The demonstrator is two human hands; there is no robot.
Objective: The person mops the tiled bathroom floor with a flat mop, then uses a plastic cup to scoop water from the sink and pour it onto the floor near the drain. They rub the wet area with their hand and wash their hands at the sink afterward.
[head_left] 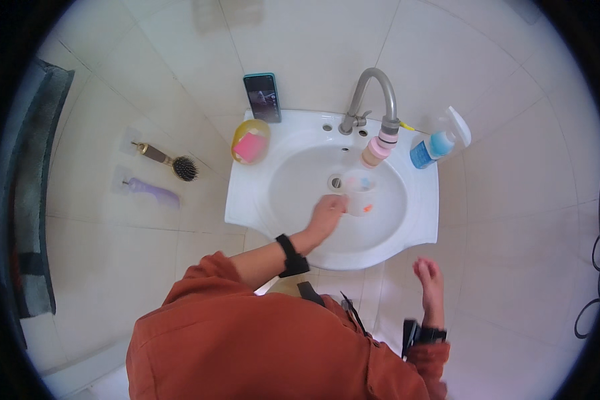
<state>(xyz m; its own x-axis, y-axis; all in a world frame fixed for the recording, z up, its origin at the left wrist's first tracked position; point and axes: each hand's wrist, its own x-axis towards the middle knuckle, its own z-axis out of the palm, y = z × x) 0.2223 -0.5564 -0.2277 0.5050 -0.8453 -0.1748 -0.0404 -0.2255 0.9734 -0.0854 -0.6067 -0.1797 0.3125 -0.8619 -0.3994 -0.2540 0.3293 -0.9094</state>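
A pale mug [359, 199] with pink, blue and orange marks is held over the washbasin [300, 200] by my left hand [327, 215], which grips its left side. Motion blur softens the mug's outline. Above it hangs the pink faucet filter [377, 150], fitted to the end of a curved metal faucet [390, 95]. The drain [335, 182] lies just left of the mug. My right hand [430, 277] is off the basin's front right edge, with its fingers curled and nothing visible in them. Both wrists wear black straps.
On the basin's back left stand a propped phone [264, 99] and a yellow soap dish [237, 140] holding a pink sponge [250, 147]. A blue spray bottle [426, 151] stands at the right. From the left wall hang a hairbrush [167, 161], a purple comb [152, 190] and a towel [42, 190].
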